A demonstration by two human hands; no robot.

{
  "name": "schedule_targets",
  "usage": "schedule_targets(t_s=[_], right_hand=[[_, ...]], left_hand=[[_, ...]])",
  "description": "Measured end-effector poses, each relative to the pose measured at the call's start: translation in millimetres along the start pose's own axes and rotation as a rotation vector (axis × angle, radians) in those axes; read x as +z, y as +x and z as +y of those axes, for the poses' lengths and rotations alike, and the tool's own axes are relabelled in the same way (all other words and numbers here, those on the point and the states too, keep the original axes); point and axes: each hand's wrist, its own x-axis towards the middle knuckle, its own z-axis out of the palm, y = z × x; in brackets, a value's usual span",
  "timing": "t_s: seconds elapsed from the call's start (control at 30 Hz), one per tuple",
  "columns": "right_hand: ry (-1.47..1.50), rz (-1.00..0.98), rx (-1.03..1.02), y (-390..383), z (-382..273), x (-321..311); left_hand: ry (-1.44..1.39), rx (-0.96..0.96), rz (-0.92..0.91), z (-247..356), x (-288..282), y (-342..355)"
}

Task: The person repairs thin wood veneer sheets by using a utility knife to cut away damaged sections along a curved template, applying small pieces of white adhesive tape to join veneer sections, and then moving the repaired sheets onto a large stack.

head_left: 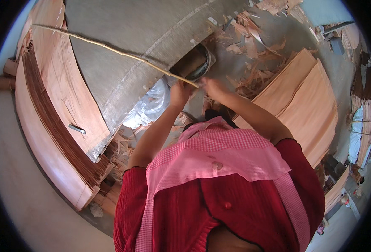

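A long thin bamboo stick [122, 53] reaches from the veneer stack at the far left, across the grey tabletop, to my hands in the middle. My left hand [181, 93] is closed round the stick close to its near end. Just to the right, beside the stick's tip, my right hand [214, 89] has its fingers curled in. Its fingertips are blurred, and whatever they may pinch is too small to make out. Beyond my hands, a dark round bucket [210, 59] stands partly under the table edge.
The grey tabletop [110, 75] fills the upper left. Tall stacks of wood veneer stand at the left [74, 90] and right [309, 105]. A small dark tool [77, 129] lies on the left stack. Clear plastic sheeting [154, 103] hangs near my left forearm. Veneer scraps [257, 77] litter the floor.
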Motion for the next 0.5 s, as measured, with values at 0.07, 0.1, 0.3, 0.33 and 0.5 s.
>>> schedule_targets(t_s=[0.07,0.1,0.3,0.33,0.5], right_hand=[[-0.379,0.659,-0.307,-7.0,0.2,-42.0],[-0.397,0.606,-0.381,-2.3,-0.9,-45.2],[-0.582,0.364,-0.634,59.5,5.7,-4.3],[-0.643,0.406,-0.686,69.2,16.6,1.1],[-0.614,0.249,-0.584,56.8,3.6,-11.9]], left_hand=[[-0.106,-0.005,0.180,0.5,9.8,37.4],[-0.119,-0.191,0.159,3.1,13.5,52.9],[0.699,0.143,0.475,-16.3,22.7,76.7],[0.715,0.104,0.459,-18.0,9.6,65.8],[0.578,-0.477,0.280,-103.0,-119.7,-81.5]])
